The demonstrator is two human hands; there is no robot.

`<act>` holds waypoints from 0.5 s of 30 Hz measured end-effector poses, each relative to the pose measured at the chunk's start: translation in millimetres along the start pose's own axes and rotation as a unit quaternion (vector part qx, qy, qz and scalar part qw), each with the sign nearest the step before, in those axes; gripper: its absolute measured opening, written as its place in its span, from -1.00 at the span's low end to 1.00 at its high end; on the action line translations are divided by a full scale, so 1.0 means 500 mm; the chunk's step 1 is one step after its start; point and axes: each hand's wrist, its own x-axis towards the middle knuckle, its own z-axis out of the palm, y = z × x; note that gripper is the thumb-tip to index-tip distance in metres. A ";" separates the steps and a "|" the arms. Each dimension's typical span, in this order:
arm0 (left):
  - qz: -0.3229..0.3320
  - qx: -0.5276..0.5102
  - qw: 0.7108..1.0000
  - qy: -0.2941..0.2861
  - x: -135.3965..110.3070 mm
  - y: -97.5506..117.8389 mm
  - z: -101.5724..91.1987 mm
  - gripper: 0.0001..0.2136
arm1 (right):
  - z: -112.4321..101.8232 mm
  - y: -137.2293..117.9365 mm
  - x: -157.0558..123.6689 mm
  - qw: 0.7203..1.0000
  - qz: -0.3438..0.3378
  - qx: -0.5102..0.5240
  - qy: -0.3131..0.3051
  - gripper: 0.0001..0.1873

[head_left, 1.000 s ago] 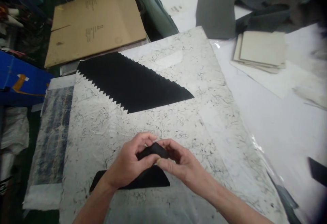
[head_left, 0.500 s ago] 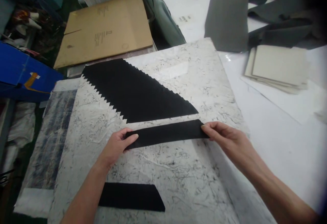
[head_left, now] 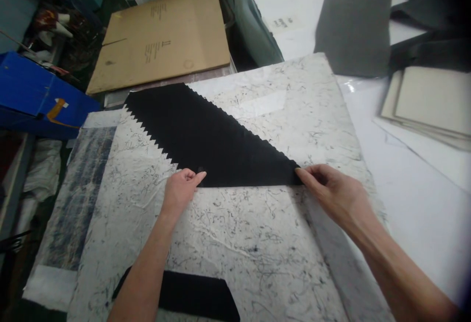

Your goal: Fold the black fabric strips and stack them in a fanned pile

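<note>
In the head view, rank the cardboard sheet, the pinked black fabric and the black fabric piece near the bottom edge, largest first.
Pinked black fabric and cardboard sheet look alike, unranked; black fabric piece is smallest.

Black fabric piece (head_left: pixel 198 295) cut off below (left forearm (head_left: pixel 142 283) hides some).

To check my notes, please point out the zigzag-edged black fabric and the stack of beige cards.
zigzag-edged black fabric (head_left: pixel 206 140), head view, middle of the piece
stack of beige cards (head_left: pixel 430 99), head view, top card

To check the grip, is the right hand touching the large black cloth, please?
Touching: the head view shows the right hand holding the large black cloth at its tip.
</note>
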 end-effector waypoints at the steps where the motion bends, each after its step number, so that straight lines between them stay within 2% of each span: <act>1: -0.004 0.004 1.000 -0.002 0.002 0.000 0.001 -0.59 | 0.002 0.000 0.002 1.000 0.006 -0.005 -0.004 -0.59; 5: -0.015 0.009 1.000 -0.009 0.007 0.001 0.001 -0.60 | 0.008 -0.002 0.006 0.999 0.027 -0.024 -0.005 -0.59; 15: -0.042 0.045 0.998 -0.016 0.017 -0.004 0.008 -0.56 | 0.005 -0.021 0.004 0.999 0.027 -0.018 0.018 -0.66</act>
